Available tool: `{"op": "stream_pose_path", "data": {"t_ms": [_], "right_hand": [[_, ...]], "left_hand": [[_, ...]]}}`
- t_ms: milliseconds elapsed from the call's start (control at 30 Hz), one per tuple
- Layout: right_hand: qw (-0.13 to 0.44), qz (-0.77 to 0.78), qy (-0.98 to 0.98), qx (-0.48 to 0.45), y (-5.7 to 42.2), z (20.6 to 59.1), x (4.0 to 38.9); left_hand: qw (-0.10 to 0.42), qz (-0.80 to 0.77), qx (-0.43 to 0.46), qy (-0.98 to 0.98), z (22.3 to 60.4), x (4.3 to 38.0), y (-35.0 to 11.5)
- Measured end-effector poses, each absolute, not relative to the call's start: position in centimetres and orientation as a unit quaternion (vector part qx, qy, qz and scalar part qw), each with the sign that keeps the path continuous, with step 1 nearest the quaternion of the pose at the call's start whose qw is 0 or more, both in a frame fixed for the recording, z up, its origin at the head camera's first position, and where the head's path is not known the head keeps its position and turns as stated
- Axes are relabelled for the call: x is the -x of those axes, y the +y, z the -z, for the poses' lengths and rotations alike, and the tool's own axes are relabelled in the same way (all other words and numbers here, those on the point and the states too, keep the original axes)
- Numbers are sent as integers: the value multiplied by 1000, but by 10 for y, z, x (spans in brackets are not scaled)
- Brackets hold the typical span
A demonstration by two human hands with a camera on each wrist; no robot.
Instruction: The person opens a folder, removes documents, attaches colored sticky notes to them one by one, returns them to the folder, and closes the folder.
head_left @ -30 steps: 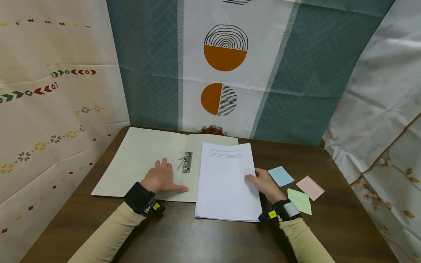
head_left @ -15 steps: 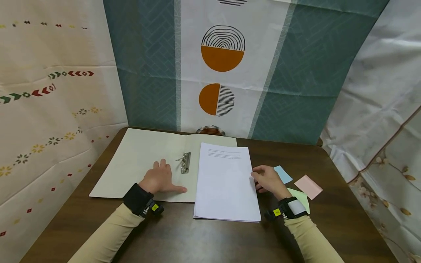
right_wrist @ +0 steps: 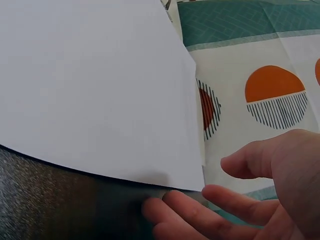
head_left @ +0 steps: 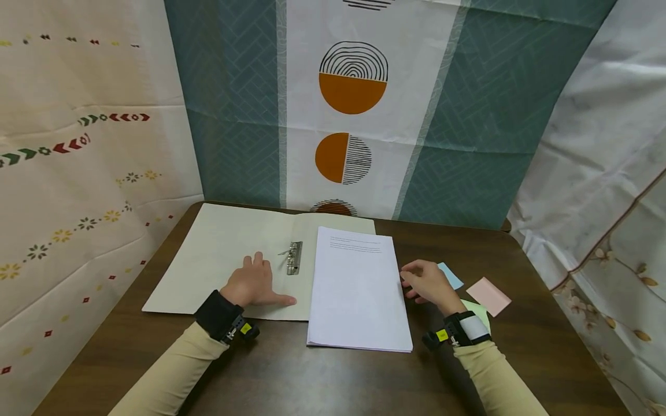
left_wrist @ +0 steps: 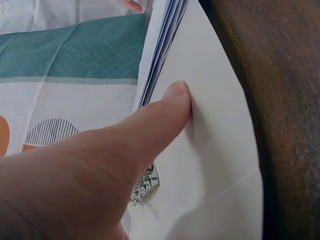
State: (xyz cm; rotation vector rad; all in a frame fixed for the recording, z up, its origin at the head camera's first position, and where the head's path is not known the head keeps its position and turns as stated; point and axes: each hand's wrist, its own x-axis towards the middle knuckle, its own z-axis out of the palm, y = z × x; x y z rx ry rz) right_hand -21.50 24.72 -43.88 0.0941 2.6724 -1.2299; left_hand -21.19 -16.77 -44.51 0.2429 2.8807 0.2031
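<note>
My left hand [head_left: 255, 283] rests with fingers spread on the inside of a cream-white file folder [head_left: 229, 231] lying open on the table. In the left wrist view its thumb [left_wrist: 145, 122] presses on the cream cover, beside the edges of the paper sheets [left_wrist: 165, 45]. A metal ring clip [head_left: 293, 258] sits near the fold. The paper stack [head_left: 359, 294], with a few printed lines on its top sheet, lies over the folder's right half. At the stack's right edge is my right hand [head_left: 426, 283], thumb apart from the loosely bent fingers, nothing between them.
Right of the stack lie a blue sticky note [head_left: 451, 276], a pink one [head_left: 489, 296] and a green one [head_left: 477, 312], the blue and green partly behind my right hand. Patterned cloths [head_left: 239, 115] hang around the brown table [head_left: 291, 381].
My right hand has let go of the paper's right edge and moved slightly right, over part of the blue and green notes. The sheet's far right corner has dropped. My left hand stays put.
</note>
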Motion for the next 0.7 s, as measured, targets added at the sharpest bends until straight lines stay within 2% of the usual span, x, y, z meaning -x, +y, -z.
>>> {"op": "stream_pose_path", "data": {"t_ms": [367,700], "right_hand": [[94,399,912,-11,252,431,211],[98,361,927,23,280,422,204]], "left_hand": [[126,-75,-78,986,444,210,-167],[120,-72,-85,986,444,210,-168]]}}
